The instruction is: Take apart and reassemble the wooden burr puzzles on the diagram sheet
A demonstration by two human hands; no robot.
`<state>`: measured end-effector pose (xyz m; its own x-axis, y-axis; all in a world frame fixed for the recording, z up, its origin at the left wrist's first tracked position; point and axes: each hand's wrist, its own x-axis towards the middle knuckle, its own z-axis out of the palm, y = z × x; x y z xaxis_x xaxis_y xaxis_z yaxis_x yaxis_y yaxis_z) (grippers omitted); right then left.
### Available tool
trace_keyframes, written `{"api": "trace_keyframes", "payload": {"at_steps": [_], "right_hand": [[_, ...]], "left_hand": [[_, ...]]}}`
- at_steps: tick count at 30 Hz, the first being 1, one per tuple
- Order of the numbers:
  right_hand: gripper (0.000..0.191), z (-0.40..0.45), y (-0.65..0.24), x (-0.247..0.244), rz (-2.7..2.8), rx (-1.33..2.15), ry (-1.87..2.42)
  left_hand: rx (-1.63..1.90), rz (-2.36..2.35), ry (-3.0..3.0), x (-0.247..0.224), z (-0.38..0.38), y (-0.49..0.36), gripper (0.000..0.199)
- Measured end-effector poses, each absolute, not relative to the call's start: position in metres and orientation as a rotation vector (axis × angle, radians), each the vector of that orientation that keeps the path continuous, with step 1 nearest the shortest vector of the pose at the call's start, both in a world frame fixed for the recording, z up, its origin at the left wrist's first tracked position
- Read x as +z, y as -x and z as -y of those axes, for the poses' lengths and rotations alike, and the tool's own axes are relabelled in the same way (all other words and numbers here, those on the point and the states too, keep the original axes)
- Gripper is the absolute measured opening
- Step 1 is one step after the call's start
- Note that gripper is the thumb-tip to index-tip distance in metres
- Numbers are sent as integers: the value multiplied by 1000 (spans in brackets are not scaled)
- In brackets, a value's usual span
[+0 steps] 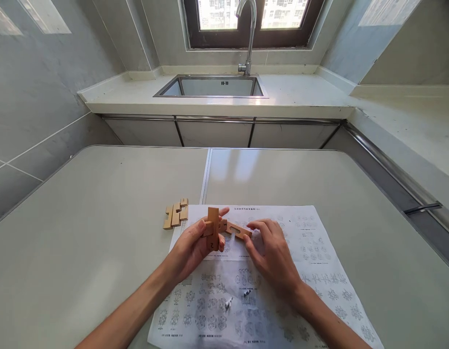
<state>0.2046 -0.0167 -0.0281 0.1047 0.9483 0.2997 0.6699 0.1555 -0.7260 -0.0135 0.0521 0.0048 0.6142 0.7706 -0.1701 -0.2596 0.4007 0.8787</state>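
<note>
My left hand (pixel 193 245) grips crossed wooden puzzle pieces (pixel 213 229), one upright and marked "2", another running crosswise behind it. To the right, a notched wooden puzzle piece (pixel 238 230) is over the printed sheet, its right end between the thumb and index finger of my right hand (pixel 270 249). Whether this piece rests on the paper is unclear. Another small block end (pixel 223 225) shows between it and the crossed pieces, partly hidden by my left hand's work.
Several notched wooden blocks (pixel 176 214) lie grouped at the sheet's upper left. The creased paper sheet (pixel 293 310), printed with puzzle diagrams and torn in small spots, covers part of the light table (pixel 82 257). Beyond are a counter (pixel 297 89), a sink (pixel 210 96) and a faucet (pixel 251 34).
</note>
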Motion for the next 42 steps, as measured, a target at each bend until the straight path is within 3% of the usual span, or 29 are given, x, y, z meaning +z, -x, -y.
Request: {"api": "trace_keyframes", "payload": {"at_steps": [3, 8, 13, 19, 25, 35, 42], "right_hand": [[25, 19, -203, -21, 1620, 559, 1413], [17, 22, -199, -17, 1655, 700, 1319], [27, 20, -200, -18, 1609, 704, 1280], [15, 18, -204, -6, 1414, 1216, 1092], [17, 20, -206, -7, 1282, 1354, 1071], [23, 14, -218, -12, 1279, 1246, 1185], [34, 7, -222, -18, 1132, 914, 1546]], "left_hand": [[651, -574, -921, 4, -50, 13, 51], [580, -536, -832, 2, -48, 14, 50], [551, -406, -783, -2, -47, 15, 42], [507, -340, -764, -6, -44, 13, 40], [438, -315, -722, -10, -44, 19, 41], [564, -457, -773, 9, -53, 25, 33], [544, -768, -1354, 22, -52, 23, 44]]}}
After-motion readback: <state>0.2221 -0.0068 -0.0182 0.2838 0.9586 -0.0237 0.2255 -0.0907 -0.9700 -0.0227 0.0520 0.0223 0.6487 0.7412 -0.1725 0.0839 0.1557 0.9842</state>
